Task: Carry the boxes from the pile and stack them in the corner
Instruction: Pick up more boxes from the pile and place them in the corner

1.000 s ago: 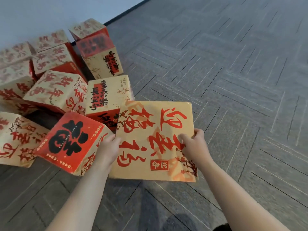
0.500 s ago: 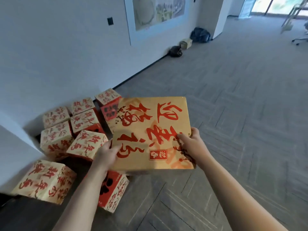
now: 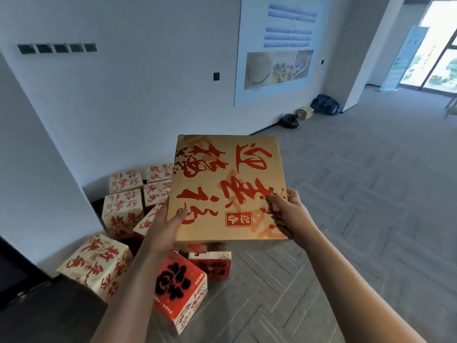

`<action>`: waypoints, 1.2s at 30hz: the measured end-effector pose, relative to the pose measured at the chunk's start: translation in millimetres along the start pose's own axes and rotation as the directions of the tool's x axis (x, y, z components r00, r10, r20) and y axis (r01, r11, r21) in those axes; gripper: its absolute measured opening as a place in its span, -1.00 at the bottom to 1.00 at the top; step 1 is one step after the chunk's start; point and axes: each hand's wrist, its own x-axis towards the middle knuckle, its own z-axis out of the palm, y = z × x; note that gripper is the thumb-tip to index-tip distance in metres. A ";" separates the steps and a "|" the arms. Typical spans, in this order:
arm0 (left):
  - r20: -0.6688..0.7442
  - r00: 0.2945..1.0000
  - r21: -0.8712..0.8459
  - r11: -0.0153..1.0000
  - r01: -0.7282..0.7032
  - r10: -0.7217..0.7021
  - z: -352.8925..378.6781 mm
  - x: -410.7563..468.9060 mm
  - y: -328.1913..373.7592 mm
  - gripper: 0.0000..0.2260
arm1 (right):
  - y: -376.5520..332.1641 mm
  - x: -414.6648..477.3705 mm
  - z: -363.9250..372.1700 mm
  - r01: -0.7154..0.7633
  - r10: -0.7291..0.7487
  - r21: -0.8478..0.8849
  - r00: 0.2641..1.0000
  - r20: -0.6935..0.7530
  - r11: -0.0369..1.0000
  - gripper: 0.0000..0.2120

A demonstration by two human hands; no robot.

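Observation:
I hold a flat tan box point(image 3: 230, 186) with red brush characters up in the air, its printed face toward me. My left hand point(image 3: 165, 226) grips its lower left edge and my right hand point(image 3: 290, 214) grips its lower right edge. Below and to the left lies the pile of boxes point(image 3: 123, 209) on the carpet by the white wall, cream with red characters. A red-topped box point(image 3: 180, 285) and another cream box point(image 3: 99, 263) lie nearest me.
A white wall point(image 3: 138, 100) runs along the left with a large poster point(image 3: 279, 48). Dark bags point(image 3: 324, 104) and a small carton point(image 3: 305, 112) sit by the far wall. Grey carpet point(image 3: 371, 194) stretches to the right toward a bright glass doorway point(image 3: 440, 58).
The flat box has come up off the floor, held in both hands. My view has risen from the pile to the wall and the room beyond.

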 end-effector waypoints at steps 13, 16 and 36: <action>-0.404 0.914 0.042 0.999 -0.009 0.025 -82.6 5.6 0.3 -0.81 | -2.7 77.1 112.7 0.178 -0.135 -0.100 0.932 0.336 0.979 -0.60; -0.496 0.868 0.005 1.000 0.022 -0.017 -80.3 5.9 -4.9 -0.85 | -1.0 102.9 120.9 0.195 -0.139 -0.084 0.888 0.438 0.977 -0.63; -0.924 0.301 -0.243 0.970 0.021 -0.238 -118.6 -215.5 -45.0 -0.72 | 32.9 10.6 291.8 0.278 -0.010 -0.102 0.376 0.927 0.955 -0.66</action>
